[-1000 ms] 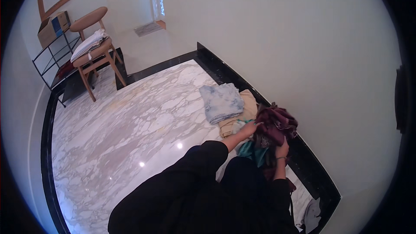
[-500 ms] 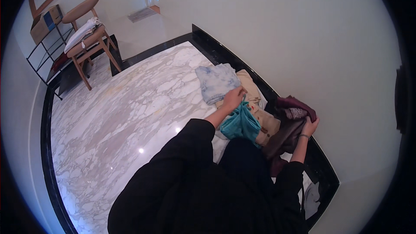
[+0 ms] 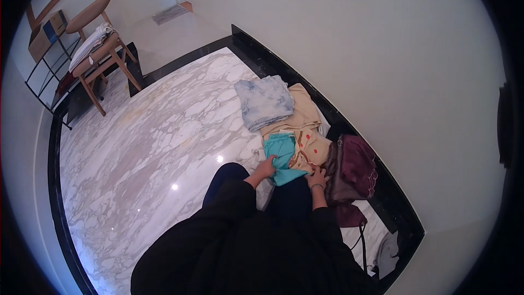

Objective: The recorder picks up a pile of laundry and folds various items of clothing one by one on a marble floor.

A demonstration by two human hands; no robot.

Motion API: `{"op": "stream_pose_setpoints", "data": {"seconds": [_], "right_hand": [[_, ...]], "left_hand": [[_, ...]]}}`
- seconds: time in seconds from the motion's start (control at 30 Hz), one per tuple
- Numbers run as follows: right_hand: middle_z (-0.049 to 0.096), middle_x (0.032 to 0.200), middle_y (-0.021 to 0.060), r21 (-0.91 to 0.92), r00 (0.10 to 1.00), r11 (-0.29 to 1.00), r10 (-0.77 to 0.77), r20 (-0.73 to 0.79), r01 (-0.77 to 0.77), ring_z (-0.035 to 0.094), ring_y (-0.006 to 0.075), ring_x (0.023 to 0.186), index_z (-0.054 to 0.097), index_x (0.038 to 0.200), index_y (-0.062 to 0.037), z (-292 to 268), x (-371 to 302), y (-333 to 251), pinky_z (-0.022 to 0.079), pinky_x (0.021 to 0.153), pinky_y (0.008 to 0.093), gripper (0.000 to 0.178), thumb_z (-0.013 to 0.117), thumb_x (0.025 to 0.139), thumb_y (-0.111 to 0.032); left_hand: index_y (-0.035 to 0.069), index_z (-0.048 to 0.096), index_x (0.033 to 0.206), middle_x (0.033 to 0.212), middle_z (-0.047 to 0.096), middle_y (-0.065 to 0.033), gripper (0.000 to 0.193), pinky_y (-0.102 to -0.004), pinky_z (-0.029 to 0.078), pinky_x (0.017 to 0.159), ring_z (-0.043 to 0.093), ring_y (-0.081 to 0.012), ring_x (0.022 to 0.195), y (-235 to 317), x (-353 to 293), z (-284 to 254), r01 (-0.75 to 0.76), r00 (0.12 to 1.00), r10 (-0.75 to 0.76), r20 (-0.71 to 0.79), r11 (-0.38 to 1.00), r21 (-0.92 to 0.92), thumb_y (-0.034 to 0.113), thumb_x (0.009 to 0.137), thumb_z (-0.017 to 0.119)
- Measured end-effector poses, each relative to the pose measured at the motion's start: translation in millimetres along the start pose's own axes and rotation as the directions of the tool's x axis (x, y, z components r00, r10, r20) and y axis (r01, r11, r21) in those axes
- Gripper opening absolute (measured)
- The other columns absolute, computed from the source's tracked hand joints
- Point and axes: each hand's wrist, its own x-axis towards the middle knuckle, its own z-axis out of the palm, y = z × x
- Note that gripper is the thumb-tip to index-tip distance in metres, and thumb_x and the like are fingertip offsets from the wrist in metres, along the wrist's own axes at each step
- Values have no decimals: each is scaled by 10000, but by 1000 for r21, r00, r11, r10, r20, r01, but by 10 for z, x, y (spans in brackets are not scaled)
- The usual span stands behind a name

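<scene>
teal cloth [image 3: 282, 150] | under L fingers [image 3: 272, 161] | just L of R fingers [image 3: 317, 172]

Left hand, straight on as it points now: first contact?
The teal cloth, which the left hand appears to touch; beyond it, probably the red-spotted beige cloth, though depth is unclear.

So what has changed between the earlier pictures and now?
The right hand has moved back left to the near edge of the beige cloth, letting go of the maroon cloth, which now lies farther right, by the wall. The left hand, first at the maroon cloth too, is now on the teal cloth, which lies flatter. The pale blue cloth stays folded on the tan cloth.
</scene>
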Motion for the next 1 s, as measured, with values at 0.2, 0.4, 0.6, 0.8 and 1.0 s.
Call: {"op": "stream_pose_setpoints", "data": {"seconds": [0.2, 0.4, 0.6, 0.8, 1.0], "right_hand": [[583, 1218, 101, -152, 986, 984, -112, -121, 94, 519, 328, 1177, 601, 1171, -160, -131, 325, 76, 437, 965, 573, 414, 753, 834, -347], [587, 672, -13, 458, 908, 786, -393, -148, 415, 524, 92, 663, 604, 697, -83, -885, 629, 688, 439, 626, 286, 226, 817, 751, -132], [479, 665, -62, 753, 873, 464, -380, -305, 466, 431, 66, 626, 546, 716, -100, -2158, 89, 1114, 338, 572, 239, 213, 721, 812, -25], [359, 650, -51, 676, 826, 514, -125, -550, 528, 345, 90, 603, 438, 663, -92, -2425, 178, 1240, 294, 540, 249, 280, 632, 859, -43], [450, 681, -8, 846, 920, 380, -35, -392, 375, 372, 116, 560, 429, 690, -134, -2531, 530, 1160, 333, 508, 276, 242, 612, 842, -90]], "left_hand": [[69, 522, 1366, 1100, 669, -245, 646, -486, 492, 897, 636, -401, 1064, 462, 0, -109, -16, 994, -3, -107, 984, -178, 372, 827, 711], [29, 598, 1283, 1125, 659, -248, 647, -497, 480, 922, 615, -411, 1081, 1268, -153, -426, -263, 930, 220, -295, 958, -114, 530, 875, 632], [41, 632, 1127, 1038, 684, -160, 431, -367, 489, 877, 657, -281, 963, 1916, -511, -503, -585, 811, 513, -281, 718, -378, 422, 926, 655], [72, 641, 1114, 1018, 657, -137, 335, -375, 489, 854, 646, -269, 949, 1606, -644, -444, -680, 719, 663, -207, 612, -403, 363, 949, 631], [111, 658, 1204, 1127, 666, -55, 374, -373, 482, 919, 634, -195, 1022, 266, -857, -896, -163, 975, 205, 86, 923, -349, 402, 984, 577]]}}
